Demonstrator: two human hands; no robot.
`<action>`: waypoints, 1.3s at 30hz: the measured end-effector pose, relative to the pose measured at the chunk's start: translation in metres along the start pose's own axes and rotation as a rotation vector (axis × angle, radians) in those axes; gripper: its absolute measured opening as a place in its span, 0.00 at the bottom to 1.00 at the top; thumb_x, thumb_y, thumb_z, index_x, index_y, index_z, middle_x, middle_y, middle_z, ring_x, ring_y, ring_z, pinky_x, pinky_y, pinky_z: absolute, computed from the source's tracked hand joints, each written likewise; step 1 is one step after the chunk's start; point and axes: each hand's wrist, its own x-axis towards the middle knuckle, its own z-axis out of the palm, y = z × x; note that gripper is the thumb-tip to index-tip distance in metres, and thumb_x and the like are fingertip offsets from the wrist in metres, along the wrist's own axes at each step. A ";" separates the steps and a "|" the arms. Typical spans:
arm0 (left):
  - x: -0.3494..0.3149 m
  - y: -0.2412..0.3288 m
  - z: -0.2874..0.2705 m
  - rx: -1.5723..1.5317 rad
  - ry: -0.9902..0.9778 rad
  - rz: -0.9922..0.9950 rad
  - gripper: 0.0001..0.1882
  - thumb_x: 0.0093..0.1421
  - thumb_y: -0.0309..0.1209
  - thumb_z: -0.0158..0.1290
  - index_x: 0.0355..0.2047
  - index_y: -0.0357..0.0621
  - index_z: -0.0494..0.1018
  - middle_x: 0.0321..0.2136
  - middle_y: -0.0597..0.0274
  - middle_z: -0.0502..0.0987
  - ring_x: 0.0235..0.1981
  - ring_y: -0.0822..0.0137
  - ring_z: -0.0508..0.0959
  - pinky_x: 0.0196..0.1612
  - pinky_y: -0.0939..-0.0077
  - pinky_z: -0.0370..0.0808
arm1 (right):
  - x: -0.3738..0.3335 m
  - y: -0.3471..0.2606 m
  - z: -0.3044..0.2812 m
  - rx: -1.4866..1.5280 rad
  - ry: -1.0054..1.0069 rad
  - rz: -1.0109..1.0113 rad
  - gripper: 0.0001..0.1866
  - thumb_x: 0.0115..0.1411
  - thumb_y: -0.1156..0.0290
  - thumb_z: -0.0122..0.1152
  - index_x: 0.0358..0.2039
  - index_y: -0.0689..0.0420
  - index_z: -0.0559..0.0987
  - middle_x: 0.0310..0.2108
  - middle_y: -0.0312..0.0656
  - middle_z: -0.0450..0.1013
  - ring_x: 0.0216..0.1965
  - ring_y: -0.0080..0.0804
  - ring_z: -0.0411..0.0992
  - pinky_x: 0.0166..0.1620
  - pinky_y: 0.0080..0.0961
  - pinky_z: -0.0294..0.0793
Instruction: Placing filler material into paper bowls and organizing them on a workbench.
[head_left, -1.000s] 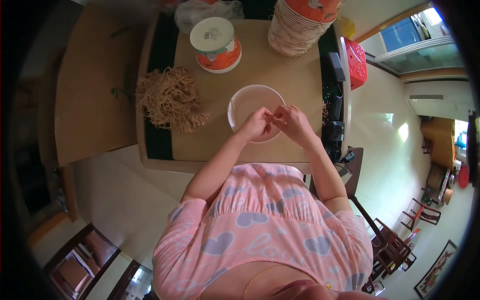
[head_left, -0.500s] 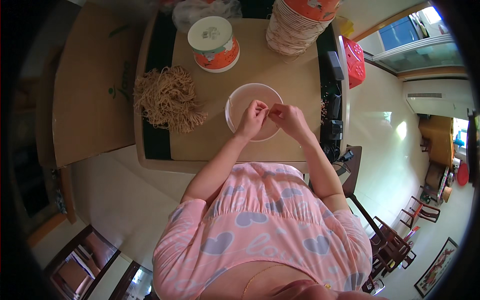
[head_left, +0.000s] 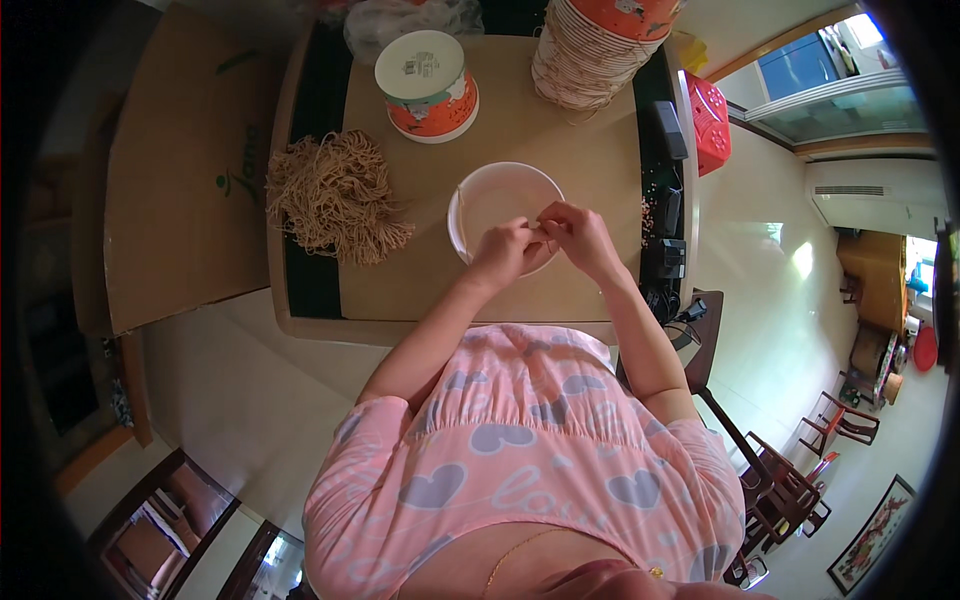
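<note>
My left hand (head_left: 503,252) and my right hand (head_left: 582,238) meet over the near right part of a round white paper bucket (head_left: 455,225), fingertips pinched together. Between them is a thin tan string, mostly hidden by the fingers. A strand of such string (head_left: 461,198) shows at the bucket's left rim. To the left on the table lies a loose heap of tan strings (head_left: 335,195). Beyond the bucket stands an upturned orange-and-white paper bucket (head_left: 432,115).
A tall stack of buckets with strings (head_left: 585,70) stands at the far right. Black adapters (head_left: 668,260) and small beads (head_left: 648,215) line the table's right edge. A large cardboard box (head_left: 190,180) stands left, a clear plastic bag (head_left: 410,25) at the back, a red stool (head_left: 708,120) beyond the right edge.
My left hand has turned, its fingers curling lower and knuckles showing more. My right hand has shifted slightly, its fingertips still against the left ones. The bucket has stayed about where it was.
</note>
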 end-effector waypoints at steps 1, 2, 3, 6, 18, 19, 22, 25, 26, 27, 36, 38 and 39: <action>-0.001 0.000 0.002 0.189 -0.015 0.046 0.08 0.51 0.35 0.60 0.26 0.45 0.79 0.24 0.57 0.75 0.24 0.56 0.78 0.28 0.66 0.75 | -0.001 0.001 0.001 0.003 0.019 -0.023 0.05 0.54 0.74 0.58 0.32 0.58 0.79 0.23 0.44 0.75 0.25 0.32 0.73 0.31 0.26 0.72; -0.001 0.003 0.003 0.378 -0.032 0.092 0.08 0.52 0.35 0.59 0.27 0.44 0.78 0.24 0.58 0.75 0.24 0.56 0.78 0.28 0.67 0.75 | -0.001 0.000 0.001 0.007 0.039 -0.045 0.05 0.54 0.76 0.58 0.32 0.60 0.78 0.22 0.42 0.75 0.22 0.25 0.71 0.29 0.23 0.70; -0.002 0.004 0.002 0.378 -0.033 0.092 0.08 0.52 0.35 0.59 0.27 0.44 0.78 0.24 0.58 0.75 0.24 0.56 0.78 0.28 0.67 0.75 | -0.001 -0.001 -0.001 0.007 0.040 -0.044 0.05 0.54 0.76 0.58 0.32 0.60 0.78 0.22 0.42 0.75 0.22 0.25 0.71 0.29 0.23 0.70; -0.004 0.014 -0.003 0.276 -0.056 0.089 0.07 0.53 0.33 0.58 0.27 0.43 0.77 0.26 0.56 0.75 0.25 0.55 0.78 0.28 0.66 0.74 | -0.005 -0.007 -0.006 -0.007 -0.005 0.037 0.05 0.53 0.73 0.59 0.32 0.58 0.79 0.26 0.46 0.75 0.26 0.37 0.75 0.30 0.28 0.73; 0.002 -0.002 -0.006 -1.159 -0.102 -0.796 0.04 0.61 0.30 0.51 0.32 0.44 0.73 0.27 0.70 0.72 0.22 0.81 0.68 0.20 0.89 0.59 | -0.029 0.003 0.019 0.127 0.290 -0.108 0.05 0.54 0.79 0.61 0.33 0.60 0.80 0.31 0.38 0.75 0.22 0.20 0.67 0.25 0.15 0.67; 0.001 -0.010 -0.005 -1.232 -0.106 -0.779 0.04 0.61 0.30 0.51 0.32 0.44 0.73 0.28 0.70 0.73 0.22 0.81 0.68 0.19 0.89 0.58 | -0.029 0.005 0.022 0.129 0.306 -0.114 0.05 0.55 0.79 0.61 0.33 0.59 0.80 0.31 0.38 0.75 0.22 0.19 0.67 0.25 0.15 0.67; 0.002 -0.011 -0.005 -1.289 -0.066 -0.785 0.05 0.60 0.30 0.53 0.33 0.42 0.74 0.27 0.70 0.74 0.20 0.81 0.68 0.18 0.88 0.58 | -0.030 0.004 0.026 0.141 0.340 -0.111 0.06 0.55 0.78 0.61 0.34 0.59 0.80 0.32 0.38 0.75 0.23 0.20 0.68 0.26 0.15 0.67; 0.002 -0.013 -0.004 -1.275 -0.019 -0.797 0.06 0.59 0.29 0.55 0.33 0.40 0.76 0.24 0.70 0.74 0.18 0.80 0.67 0.16 0.88 0.57 | -0.029 0.002 0.031 0.122 0.391 -0.140 0.06 0.55 0.78 0.61 0.34 0.58 0.81 0.32 0.40 0.75 0.25 0.25 0.71 0.27 0.18 0.70; 0.002 -0.013 -0.004 -1.275 -0.015 -0.786 0.06 0.59 0.29 0.56 0.33 0.40 0.77 0.24 0.71 0.74 0.17 0.81 0.67 0.16 0.88 0.56 | -0.028 0.002 0.032 0.091 0.423 -0.178 0.06 0.54 0.77 0.61 0.34 0.57 0.81 0.31 0.41 0.75 0.25 0.29 0.73 0.27 0.21 0.71; 0.002 -0.013 -0.005 -1.275 -0.016 -0.787 0.06 0.59 0.29 0.56 0.33 0.40 0.77 0.24 0.71 0.74 0.17 0.81 0.67 0.16 0.88 0.56 | -0.028 0.002 0.033 0.091 0.424 -0.177 0.06 0.54 0.77 0.61 0.34 0.57 0.81 0.31 0.41 0.75 0.25 0.29 0.73 0.27 0.21 0.71; 0.000 -0.014 -0.013 -0.947 -0.041 -0.713 0.05 0.60 0.27 0.54 0.35 0.39 0.76 0.22 0.74 0.72 0.19 0.83 0.67 0.18 0.91 0.59 | -0.028 -0.009 0.032 -0.043 0.352 -0.163 0.07 0.54 0.74 0.62 0.35 0.57 0.80 0.30 0.42 0.74 0.25 0.33 0.73 0.28 0.25 0.72; -0.002 -0.009 -0.014 -0.809 0.019 -0.641 0.05 0.60 0.27 0.52 0.34 0.40 0.76 0.21 0.73 0.72 0.20 0.83 0.68 0.19 0.91 0.61 | -0.028 -0.011 0.030 0.025 0.269 -0.094 0.09 0.54 0.73 0.63 0.37 0.56 0.79 0.31 0.42 0.73 0.23 0.33 0.72 0.27 0.26 0.71; -0.002 -0.007 -0.015 -0.809 0.019 -0.642 0.05 0.60 0.27 0.52 0.34 0.40 0.76 0.21 0.73 0.72 0.20 0.83 0.68 0.19 0.91 0.61 | -0.027 -0.010 0.029 0.025 0.268 -0.093 0.09 0.54 0.73 0.63 0.37 0.56 0.79 0.31 0.42 0.73 0.23 0.33 0.72 0.27 0.26 0.71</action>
